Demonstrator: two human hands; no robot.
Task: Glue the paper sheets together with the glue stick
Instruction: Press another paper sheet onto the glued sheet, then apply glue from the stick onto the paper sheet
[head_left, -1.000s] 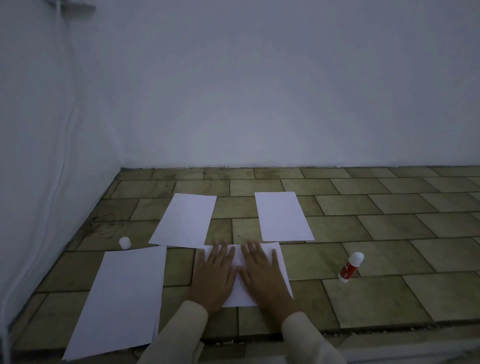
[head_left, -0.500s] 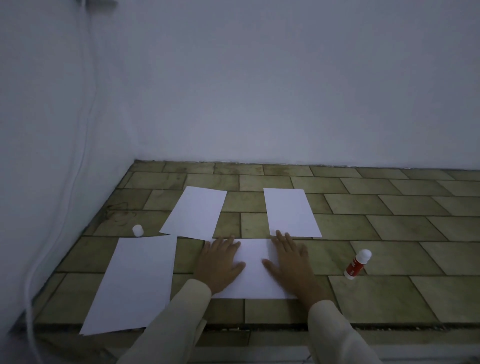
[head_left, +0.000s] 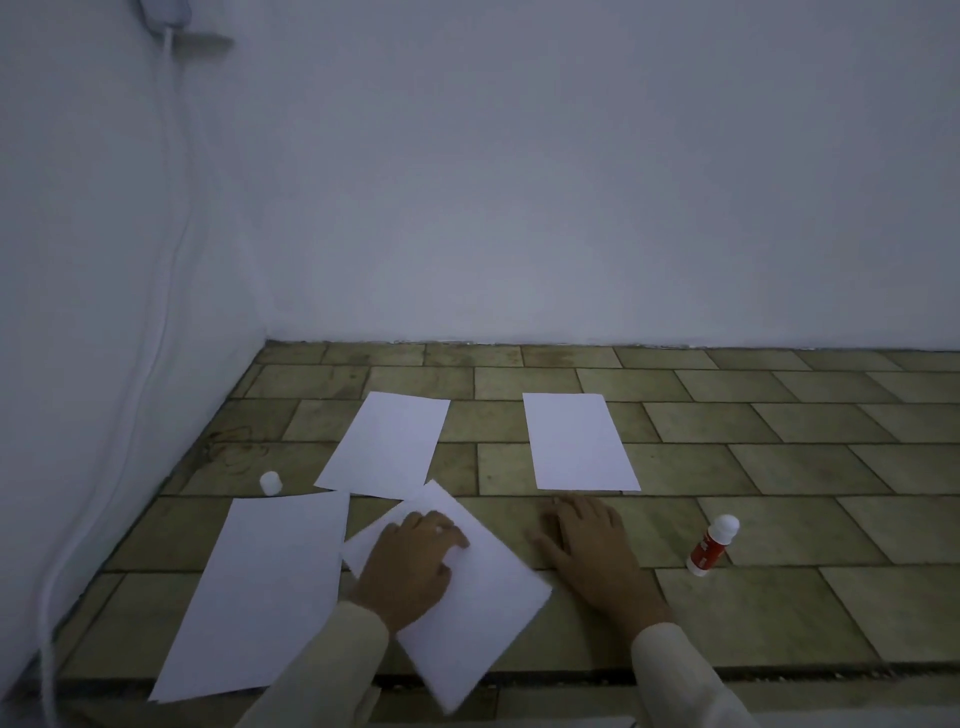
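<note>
My left hand presses on a white paper sheet that lies turned at an angle on the tiled floor. My right hand rests flat on the bare tiles to the right of that sheet, holding nothing. A red glue stick with a white top stands tilted to the right of my right hand. Its white cap sits far left. Three more white sheets lie around: a large one at the left, one behind it and one at the back right.
White walls meet in a corner at the back left. A white cable runs down the left wall to the floor. A step edge crosses the floor near me.
The sheet under my hands has turned and slid left with my left hand. My right hand has come off it onto the tiles. The view has shifted.
</note>
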